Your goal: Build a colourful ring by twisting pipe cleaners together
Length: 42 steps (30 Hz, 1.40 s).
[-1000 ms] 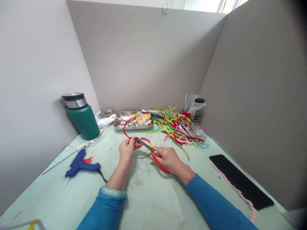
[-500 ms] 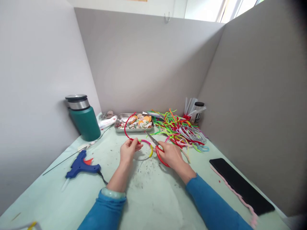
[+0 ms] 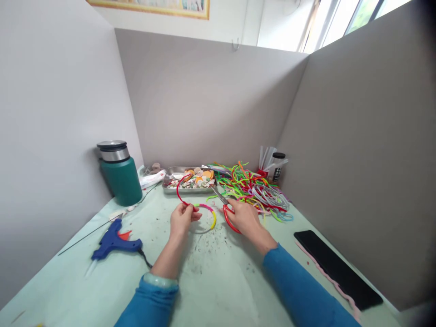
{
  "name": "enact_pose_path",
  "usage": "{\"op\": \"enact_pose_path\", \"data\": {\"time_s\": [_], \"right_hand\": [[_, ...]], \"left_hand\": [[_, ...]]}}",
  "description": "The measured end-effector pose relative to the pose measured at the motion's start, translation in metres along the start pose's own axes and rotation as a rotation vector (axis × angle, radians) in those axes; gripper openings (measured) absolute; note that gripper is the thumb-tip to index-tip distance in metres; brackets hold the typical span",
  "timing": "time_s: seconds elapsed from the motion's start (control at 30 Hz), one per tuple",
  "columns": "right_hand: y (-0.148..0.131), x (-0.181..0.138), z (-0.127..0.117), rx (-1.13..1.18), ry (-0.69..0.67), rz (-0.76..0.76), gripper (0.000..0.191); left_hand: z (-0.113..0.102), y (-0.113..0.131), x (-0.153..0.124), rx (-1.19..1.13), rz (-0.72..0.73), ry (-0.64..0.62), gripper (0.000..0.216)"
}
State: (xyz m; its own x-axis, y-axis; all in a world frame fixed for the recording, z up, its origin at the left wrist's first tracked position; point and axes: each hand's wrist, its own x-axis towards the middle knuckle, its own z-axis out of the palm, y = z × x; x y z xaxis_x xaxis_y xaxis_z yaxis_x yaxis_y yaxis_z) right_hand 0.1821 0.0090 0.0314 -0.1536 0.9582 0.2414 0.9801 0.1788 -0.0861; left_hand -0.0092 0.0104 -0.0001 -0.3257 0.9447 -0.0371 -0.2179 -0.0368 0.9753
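Observation:
Between the thumb and fingers of my left hand point(image 3: 181, 221) is a ring point(image 3: 214, 219), partly wrapped in yellow, pink and green with a bare grey stretch below. A red pipe cleaner point(image 3: 178, 187) rises in a curve from the same pinch, its free end over the tray. My right hand point(image 3: 245, 219) is closed around the red handles of a pair of scissors point(image 3: 222, 198), whose blades point up and left, away from the ring. My left fingers hide where the pipe cleaner meets the ring.
A metal tray point(image 3: 190, 191) of small orange and white pieces stands behind my hands. Right of it lies a tangled pile of pipe cleaners point(image 3: 248, 184). A blue glue gun point(image 3: 116, 238) and green bottle point(image 3: 121, 179) are at left, a black slab point(image 3: 337, 268) at right.
The whole view has tilted up, so the table sits lower in the picture. Both hands keep their holds on the ring with the pipe cleaner and on the scissors.

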Motion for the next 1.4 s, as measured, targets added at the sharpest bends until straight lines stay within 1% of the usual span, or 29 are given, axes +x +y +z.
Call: {"op": "enact_pose_path", "data": {"time_s": [0.17, 0.27, 0.37, 0.43, 0.5, 0.57, 0.63, 0.7, 0.77, 0.83, 0.9, 0.97, 1.03, 1.13, 1.23, 1.33, 1.4], "right_hand": [[0.006, -0.003, -0.007, -0.080, -0.165, -0.024, 0.043], [0.014, -0.011, -0.011, -0.085, -0.162, -0.019, 0.049], [0.020, -0.019, -0.016, -0.067, -0.142, 0.028, 0.052], [0.022, -0.021, -0.017, -0.059, -0.142, 0.051, 0.052], [0.021, -0.020, -0.017, -0.075, -0.174, 0.055, 0.049], [0.016, -0.015, -0.016, -0.086, -0.186, 0.059, 0.046], [0.008, -0.006, -0.014, -0.063, -0.137, 0.074, 0.045], [-0.004, 0.005, -0.012, -0.050, -0.108, 0.066, 0.045], [-0.016, 0.016, -0.010, -0.035, -0.045, 0.040, 0.042], [-0.024, 0.024, -0.007, -0.043, -0.062, 0.047, 0.038], [-0.027, 0.027, -0.005, -0.047, -0.071, 0.051, 0.037], [-0.023, 0.024, -0.004, -0.042, -0.053, 0.052, 0.039], [-0.013, 0.014, -0.005, -0.047, -0.046, 0.053, 0.040], [0.006, -0.005, -0.005, -0.065, -0.078, 0.061, 0.039], [0.025, -0.020, -0.003, -0.086, -0.161, 0.096, 0.037], [0.037, -0.025, -0.001, -0.093, -0.209, 0.124, 0.033], [0.041, -0.024, -0.001, -0.094, -0.197, 0.113, 0.040]], "left_hand": [[-0.001, 0.000, 0.001, -0.016, 0.017, -0.008, 0.025], [-0.001, -0.002, 0.002, -0.028, 0.031, -0.034, 0.027], [0.000, -0.005, 0.003, -0.015, 0.026, -0.049, 0.025], [0.000, -0.007, 0.005, 0.001, 0.029, -0.051, 0.023], [0.000, -0.009, 0.007, 0.008, 0.039, -0.052, 0.023], [-0.001, -0.011, 0.009, 0.004, 0.050, -0.046, 0.024], [-0.001, -0.012, 0.011, -0.006, 0.050, -0.041, 0.024], [-0.002, -0.012, 0.012, -0.023, 0.032, -0.046, 0.025], [-0.001, -0.010, 0.012, -0.037, 0.006, -0.055, 0.025], [-0.001, -0.009, 0.011, -0.048, -0.010, -0.054, 0.026], [-0.001, -0.008, 0.009, -0.056, -0.010, -0.055, 0.027], [-0.001, -0.008, 0.008, -0.061, -0.002, -0.059, 0.027], [-0.001, -0.009, 0.009, -0.056, 0.009, -0.062, 0.027], [-0.002, -0.010, 0.009, -0.036, 0.027, -0.060, 0.023], [-0.001, -0.009, 0.008, -0.038, 0.029, -0.066, 0.020], [-0.001, -0.005, 0.004, -0.075, -0.005, -0.064, 0.020], [-0.001, -0.001, 0.001, -0.101, -0.034, -0.071, 0.021]]}}
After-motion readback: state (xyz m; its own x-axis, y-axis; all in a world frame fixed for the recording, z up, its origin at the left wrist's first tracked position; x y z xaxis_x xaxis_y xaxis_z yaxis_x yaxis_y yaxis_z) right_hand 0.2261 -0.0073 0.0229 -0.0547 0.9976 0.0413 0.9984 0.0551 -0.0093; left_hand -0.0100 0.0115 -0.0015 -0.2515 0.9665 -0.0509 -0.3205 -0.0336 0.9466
